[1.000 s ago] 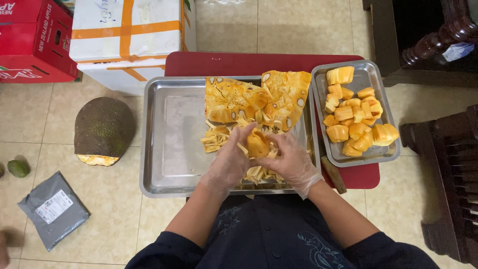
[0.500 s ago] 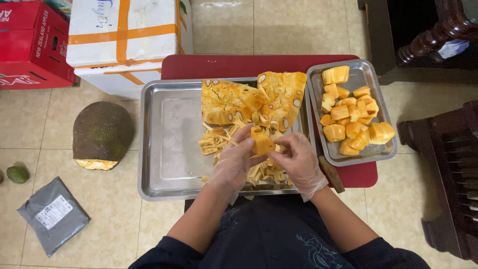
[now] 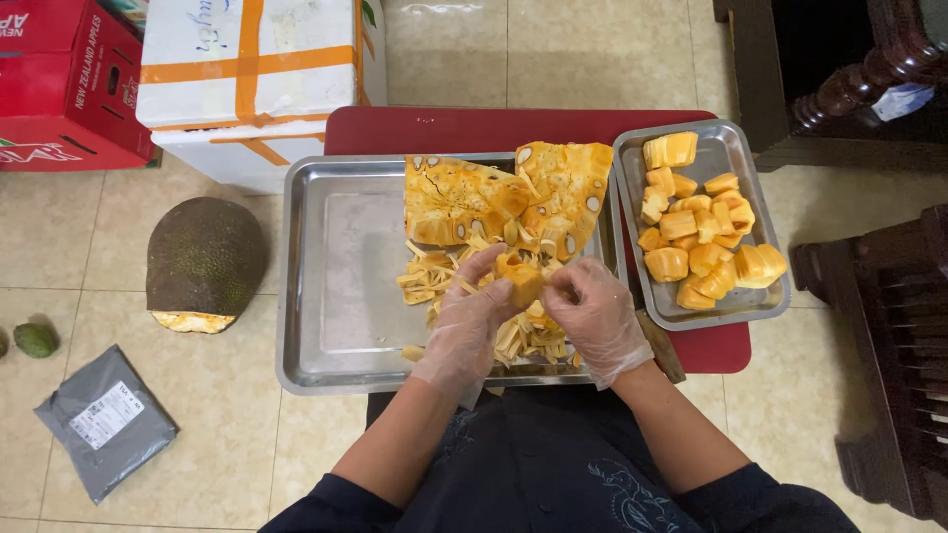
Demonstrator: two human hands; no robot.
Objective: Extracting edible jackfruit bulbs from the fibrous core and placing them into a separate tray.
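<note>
Closing in tighter than half a second back: left hand [image 3: 464, 321] and right hand [image 3: 592, 316], both gloved, gripping one orange jackfruit pod [image 3: 519, 278] above the large steel tray [image 3: 336, 296]. Inside that tray: opened jackfruit pieces [image 3: 509, 197] and pale fibre strips [image 3: 523, 341]. Beside it on the red bench [image 3: 474, 126], small tray [image 3: 731, 306] heaped with cleaned pods [image 3: 701, 232]. On the floor, half jackfruit [image 3: 205, 259], grey parcel [image 3: 104, 419], white box [image 3: 247, 79].

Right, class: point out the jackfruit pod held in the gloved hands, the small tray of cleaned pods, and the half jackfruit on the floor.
jackfruit pod [image 3: 517, 278], head view, on its orange top face.
small tray [image 3: 733, 144], head view, on bare metal near its far rim.
half jackfruit [image 3: 204, 255], head view, on its green rind.
</note>
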